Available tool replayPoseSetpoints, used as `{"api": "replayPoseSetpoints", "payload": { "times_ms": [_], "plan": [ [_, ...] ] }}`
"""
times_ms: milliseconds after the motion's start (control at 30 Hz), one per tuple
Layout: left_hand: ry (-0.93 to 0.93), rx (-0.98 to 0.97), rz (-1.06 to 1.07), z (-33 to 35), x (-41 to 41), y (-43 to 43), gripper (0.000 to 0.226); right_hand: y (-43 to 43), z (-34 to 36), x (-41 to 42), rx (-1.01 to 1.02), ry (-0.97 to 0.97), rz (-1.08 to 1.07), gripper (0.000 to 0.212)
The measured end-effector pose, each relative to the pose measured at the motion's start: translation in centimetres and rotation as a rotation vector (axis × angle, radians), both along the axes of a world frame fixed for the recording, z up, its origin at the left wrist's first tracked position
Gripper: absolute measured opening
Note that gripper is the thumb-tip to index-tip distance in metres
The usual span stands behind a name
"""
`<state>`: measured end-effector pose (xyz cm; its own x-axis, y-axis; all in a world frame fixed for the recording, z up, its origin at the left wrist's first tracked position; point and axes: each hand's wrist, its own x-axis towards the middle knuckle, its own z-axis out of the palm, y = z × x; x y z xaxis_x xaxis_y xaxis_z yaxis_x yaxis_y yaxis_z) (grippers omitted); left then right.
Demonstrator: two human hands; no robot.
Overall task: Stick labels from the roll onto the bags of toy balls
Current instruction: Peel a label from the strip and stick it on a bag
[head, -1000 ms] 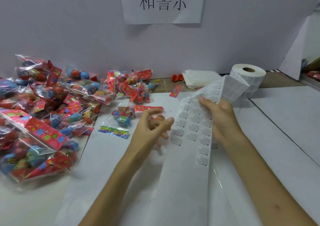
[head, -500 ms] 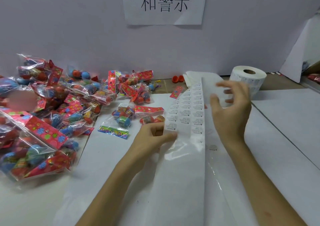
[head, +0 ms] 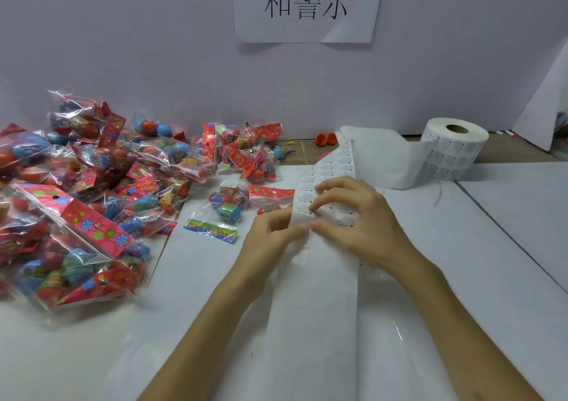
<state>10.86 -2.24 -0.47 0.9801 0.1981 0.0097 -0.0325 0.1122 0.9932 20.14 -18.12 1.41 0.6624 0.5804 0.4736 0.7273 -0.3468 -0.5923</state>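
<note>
**Paper label strip held in both hands**

Label strip runs from the roll at the back right of the table down to the near edge. Left hand: fingers curled, gripping the strip's left edge. Right hand: forefinger and thumb bent, tips nearly meeting, pinching the strip at its lowest labels. Bags of balls are piled on the left; one bag lies just beside the left hand.

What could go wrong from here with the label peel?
1. The right hand picks at one label while the left hand pinches only the edge of the label strip: the label may tear or curl onto itself.
2. The strip twists over toward the roll; pulling could crease it.
</note>
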Motion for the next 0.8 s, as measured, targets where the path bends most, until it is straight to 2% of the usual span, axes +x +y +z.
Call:
{"api": "replayPoseSetpoints", "payload": {
  "times_ms": [167, 467, 600, 667, 733, 800],
  "plan": [
    [-0.02, 0.105, 0.011, -0.2, -0.1, 0.0, 0.029, 0.0, 0.1, -0.2, 0.019, 0.028, -0.007, 0.015],
    [-0.052, 0.144, 0.018, -0.6, 0.2, 0.0, 0.02, -0.1, 0.0, -0.1, 0.071, 0.047, -0.011, 0.005],
    [-0.04, 0.199, -0.011, -0.7, 0.3, -0.1, 0.033, -0.2, -0.1, 0.1, 0.082, 0.038, -0.02, 0.008],
    [-0.037, 0.371, 0.041, -1.1, 0.5, -0.2, 0.036, -0.2, -0.1, 0.2, 0.09, 0.027, -0.037, 0.011],
    [-0.05, 0.548, 0.142, -1.5, 0.6, -0.2, 0.055, -0.3, -0.2, 0.4, 0.123, 0.044, -0.073, 0.012],
    [-0.094, 0.582, 0.183, -1.6, 0.6, -0.4, 0.072, -0.4, -0.2, 0.6, 0.164, 0.06, -0.103, 0.011]
  ]
}}
